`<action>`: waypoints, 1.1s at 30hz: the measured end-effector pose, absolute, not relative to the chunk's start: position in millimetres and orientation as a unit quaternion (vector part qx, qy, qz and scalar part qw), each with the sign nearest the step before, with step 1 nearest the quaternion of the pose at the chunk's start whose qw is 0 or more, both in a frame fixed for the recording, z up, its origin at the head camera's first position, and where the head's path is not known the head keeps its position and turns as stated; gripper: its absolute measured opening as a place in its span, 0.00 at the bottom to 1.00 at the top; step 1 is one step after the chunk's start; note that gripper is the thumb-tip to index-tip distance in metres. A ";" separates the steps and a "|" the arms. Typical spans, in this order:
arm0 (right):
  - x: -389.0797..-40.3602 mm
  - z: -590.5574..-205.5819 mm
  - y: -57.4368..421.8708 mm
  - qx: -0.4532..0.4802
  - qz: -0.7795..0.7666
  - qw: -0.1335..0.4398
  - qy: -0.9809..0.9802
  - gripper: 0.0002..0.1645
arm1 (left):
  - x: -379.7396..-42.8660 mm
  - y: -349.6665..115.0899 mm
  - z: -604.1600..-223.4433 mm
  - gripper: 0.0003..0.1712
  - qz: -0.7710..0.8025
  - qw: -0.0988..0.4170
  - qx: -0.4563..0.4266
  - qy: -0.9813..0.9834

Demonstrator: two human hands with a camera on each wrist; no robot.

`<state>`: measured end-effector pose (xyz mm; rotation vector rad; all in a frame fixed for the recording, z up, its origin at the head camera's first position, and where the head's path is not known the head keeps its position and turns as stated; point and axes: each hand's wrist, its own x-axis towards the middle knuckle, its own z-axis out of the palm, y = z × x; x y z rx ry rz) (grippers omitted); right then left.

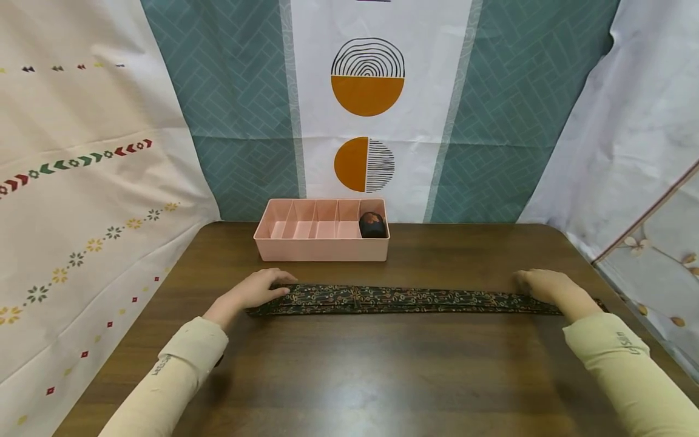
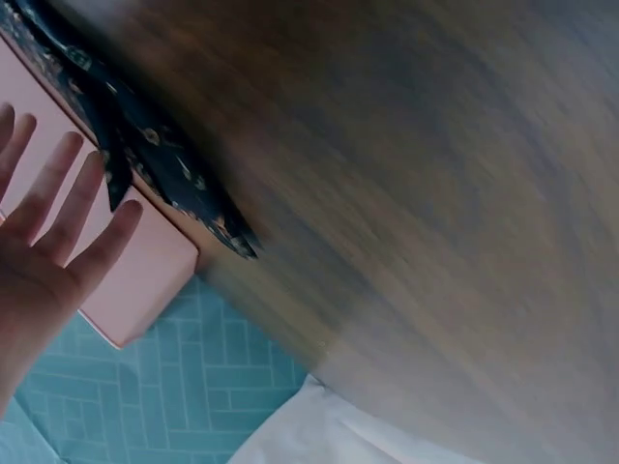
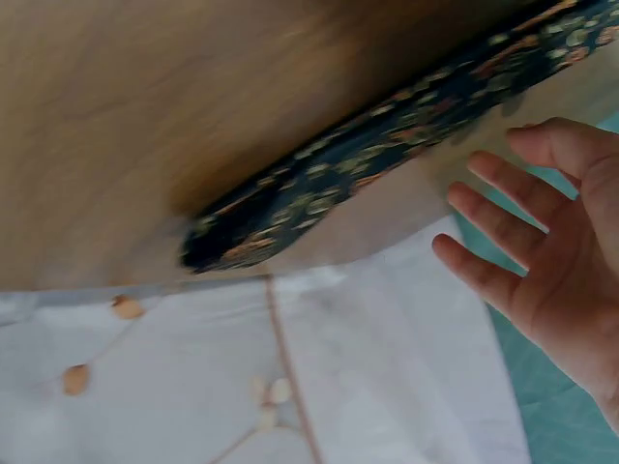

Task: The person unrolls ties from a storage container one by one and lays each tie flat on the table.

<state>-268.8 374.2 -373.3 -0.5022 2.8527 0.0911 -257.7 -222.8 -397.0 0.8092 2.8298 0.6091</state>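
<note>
A dark printed scarf (image 1: 382, 298), folded into a long narrow strip, stretches from left to right across the wooden table. My left hand (image 1: 263, 287) hovers at its left end, where the layers part into two points in the left wrist view; the fingers (image 2: 60, 193) are spread and grip nothing. Toward the right end, my right hand (image 1: 548, 285) overlaps the strip in the head view. Its fingers (image 3: 503, 222) look loose and apart in the right wrist view, beside the dark cloth (image 3: 387, 140) with nothing pinched.
Behind the strip stands a pink divided box (image 1: 322, 250) with several compartments. A dark roll with an orange leaf print (image 1: 372, 226) sits in its rightmost compartment. Patterned cloths hang around the back and sides of the table (image 1: 371, 364).
</note>
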 end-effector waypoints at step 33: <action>-296.2 -356.1 217.2 -0.342 -0.127 -0.115 0.924 0.16 | -291.1 -155.2 -379.6 0.15 0.375 -0.181 0.135 0.899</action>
